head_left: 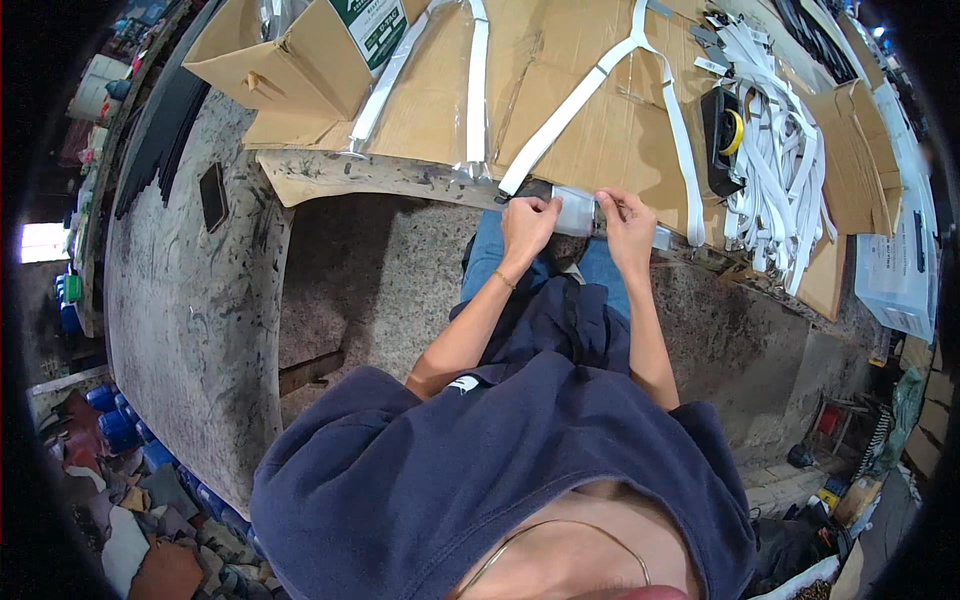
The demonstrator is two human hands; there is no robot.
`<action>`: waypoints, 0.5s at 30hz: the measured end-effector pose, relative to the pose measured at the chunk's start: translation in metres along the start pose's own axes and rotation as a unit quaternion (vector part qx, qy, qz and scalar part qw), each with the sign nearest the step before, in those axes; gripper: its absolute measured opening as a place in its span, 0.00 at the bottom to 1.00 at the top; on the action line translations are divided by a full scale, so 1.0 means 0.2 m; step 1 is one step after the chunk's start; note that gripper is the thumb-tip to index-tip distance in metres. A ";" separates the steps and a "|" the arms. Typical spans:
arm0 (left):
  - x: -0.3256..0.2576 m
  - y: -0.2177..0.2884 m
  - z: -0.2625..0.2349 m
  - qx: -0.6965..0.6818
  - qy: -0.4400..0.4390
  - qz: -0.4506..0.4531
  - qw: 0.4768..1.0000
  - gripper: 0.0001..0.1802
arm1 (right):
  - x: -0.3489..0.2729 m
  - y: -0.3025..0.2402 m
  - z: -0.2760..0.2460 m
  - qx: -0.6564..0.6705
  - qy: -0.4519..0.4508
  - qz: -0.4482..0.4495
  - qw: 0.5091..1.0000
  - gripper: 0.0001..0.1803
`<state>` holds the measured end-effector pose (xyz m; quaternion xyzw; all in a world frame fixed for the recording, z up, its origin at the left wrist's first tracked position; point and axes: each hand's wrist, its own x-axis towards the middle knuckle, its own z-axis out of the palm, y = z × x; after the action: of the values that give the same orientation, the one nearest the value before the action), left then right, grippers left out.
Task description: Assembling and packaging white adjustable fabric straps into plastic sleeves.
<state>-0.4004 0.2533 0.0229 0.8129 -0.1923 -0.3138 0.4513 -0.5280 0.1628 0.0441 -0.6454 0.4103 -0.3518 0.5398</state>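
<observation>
At the front edge of the cardboard-covered table, a small clear plastic bag (574, 212) is stretched between my two hands. My left hand (530, 230) pinches its left side, and my right hand (627, 228) pinches its right side between thumb and fingers. Just beyond them lies a pair of white suspenders (572, 100), spread in a Y shape, one end close to my left fingers. Further left, another white strap pair (478, 90) lies flat under shiny clear plastic. What is inside the bag, if anything, I cannot make out.
A big heap of white straps (770, 170) covers the table's right side, beside a black tape dispenser (722, 142). An open cardboard box (300, 65) stands at the far left. On the grey side table lies a phone (214, 197). A clear plastic bin (895, 270) is at the right.
</observation>
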 end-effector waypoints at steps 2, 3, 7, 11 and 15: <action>0.02 0.01 0.01 0.014 0.009 -0.003 1.000 0.22 | -0.01 0.00 -0.03 -0.067 0.009 -0.059 0.996 0.08; 0.03 0.00 0.01 0.020 0.015 -0.002 1.000 0.22 | -0.03 -0.03 -0.03 -0.066 0.007 -0.061 0.996 0.08; 0.03 -0.01 0.02 0.017 0.022 -0.004 1.000 0.22 | -0.09 -0.12 -0.04 -0.079 0.059 -0.180 0.979 0.05; 0.02 0.00 0.03 0.020 0.037 -0.004 0.999 0.22 | -0.12 -0.15 -0.09 -0.082 0.085 -0.239 0.964 0.04; 0.04 -0.02 0.04 0.022 0.029 -0.019 0.999 0.22 | -0.21 -0.32 -0.20 -0.060 0.167 -0.228 0.957 0.03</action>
<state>-0.4001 0.2456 0.0143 0.8351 -0.1701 -0.2941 0.4326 -0.5721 0.1894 0.1126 -0.6849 0.3571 -0.5429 0.3296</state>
